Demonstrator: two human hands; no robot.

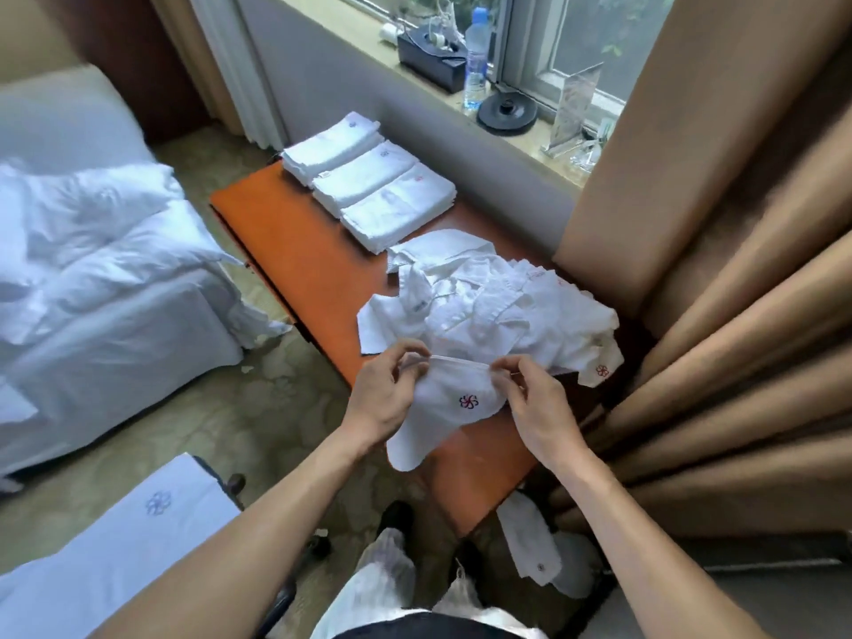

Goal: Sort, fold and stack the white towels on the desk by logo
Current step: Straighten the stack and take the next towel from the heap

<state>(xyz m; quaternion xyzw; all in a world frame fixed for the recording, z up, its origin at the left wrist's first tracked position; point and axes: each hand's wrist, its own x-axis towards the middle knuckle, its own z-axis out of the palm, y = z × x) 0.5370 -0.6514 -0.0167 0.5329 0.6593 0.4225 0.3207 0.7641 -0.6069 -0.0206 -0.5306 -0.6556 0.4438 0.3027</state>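
Both hands, left hand [385,398] and right hand [537,403], pinch a soft white towel [442,408] taut by its hemmed edge above the glossy orange tabletop [295,251].

Orange desk [295,251]: three folded stacks [369,186], loose towels [484,302].

Both forearms extended forward; left grip [385,398], right grip [537,408] pinching, fingers curled.

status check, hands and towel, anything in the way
The left hand and right hand pinch the red-logo towel by its top edge. Loose pile sits between it and three folded stacks.
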